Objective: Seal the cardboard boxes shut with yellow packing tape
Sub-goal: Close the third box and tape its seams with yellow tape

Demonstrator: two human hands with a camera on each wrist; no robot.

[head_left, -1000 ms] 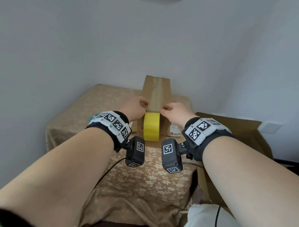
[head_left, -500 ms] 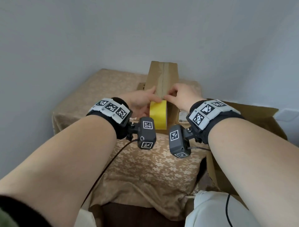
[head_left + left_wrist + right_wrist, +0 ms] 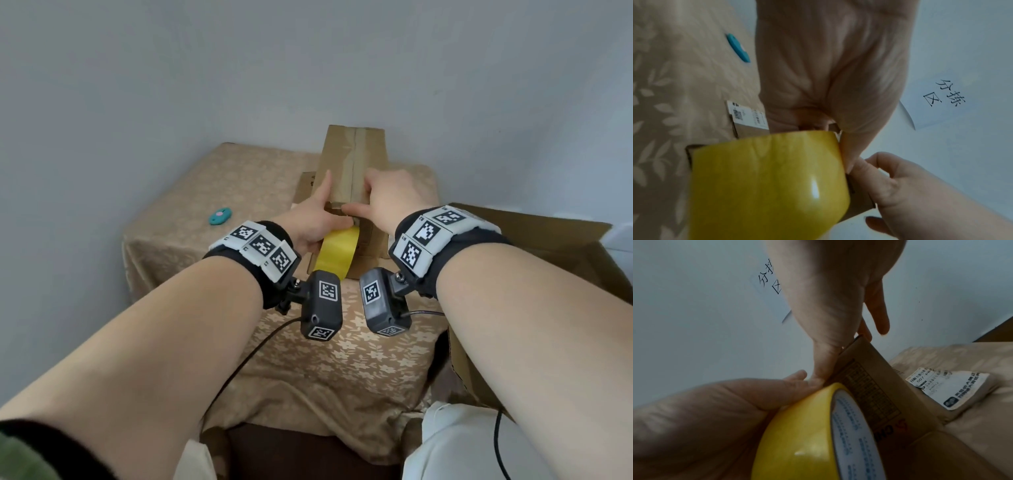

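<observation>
A tall cardboard box (image 3: 354, 161) stands on a flat cardboard box (image 3: 305, 186) on the cloth-covered table. My left hand (image 3: 318, 222) holds the yellow tape roll (image 3: 337, 251) against the tall box's near face, index finger stretched up along the left side of the top. My right hand (image 3: 363, 198) grips the box's near top edge, thumb pressing beside the centre seam, fingers over the top right. In the left wrist view the tape roll (image 3: 768, 183) sits under the palm. In the right wrist view the thumb of my right hand (image 3: 820, 369) meets the tape roll (image 3: 797, 434) at the box edge.
A teal object (image 3: 221, 216) lies on the table's (image 3: 342, 359) left side. A large open cardboard box (image 3: 555, 246) stands right of the table. A printed shipping label (image 3: 947, 386) is stuck on the flat box. Grey walls close off the back and left.
Both hands moved from the box's front face up to its near top edge. The left index finger now lies along the top, and the tape roll has tilted.
</observation>
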